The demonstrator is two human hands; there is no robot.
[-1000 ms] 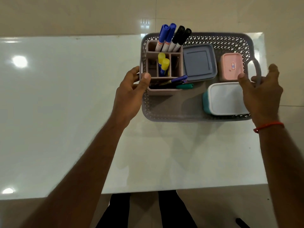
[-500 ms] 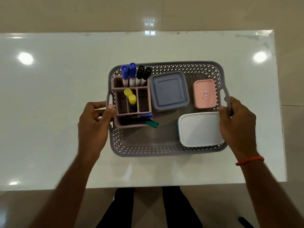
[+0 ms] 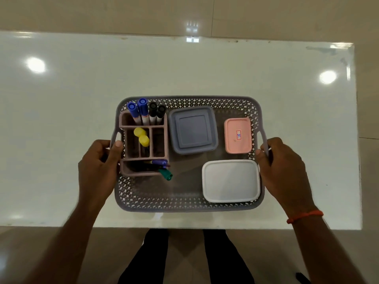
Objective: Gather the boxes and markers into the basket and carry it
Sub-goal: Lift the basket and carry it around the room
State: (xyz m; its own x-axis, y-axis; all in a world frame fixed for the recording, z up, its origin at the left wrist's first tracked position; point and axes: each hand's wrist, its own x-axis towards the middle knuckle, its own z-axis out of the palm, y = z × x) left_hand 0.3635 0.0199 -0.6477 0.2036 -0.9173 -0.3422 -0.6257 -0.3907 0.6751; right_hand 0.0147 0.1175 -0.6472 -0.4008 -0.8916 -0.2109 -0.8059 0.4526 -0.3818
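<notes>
A grey perforated basket [image 3: 184, 204] sits over the near middle of the white table [image 3: 184, 70]. Inside it, a pink-brown organiser [image 3: 159, 140] on the left holds blue and black markers [image 3: 145, 110], two yellow-capped ones and a green and purple one lying in its front slot. A grey-lidded box [image 3: 192, 130], a small pink box [image 3: 238, 135] and a white-lidded box [image 3: 230, 180] fill the rest. My left hand [image 3: 98, 169] grips the basket's left handle. My right hand [image 3: 284, 171] grips the right handle.
The glossy table's near edge [image 3: 184, 228] runs just below the basket, with my dark trouser legs [image 3: 184, 257] on the floor beneath it. The table's right edge [image 3: 357, 140] lies beyond my right hand. Ceiling lights reflect on the tabletop.
The basket has come from the table's far right edge toward me and to the middle. Both hands went from just touching the handles to gripping them.
</notes>
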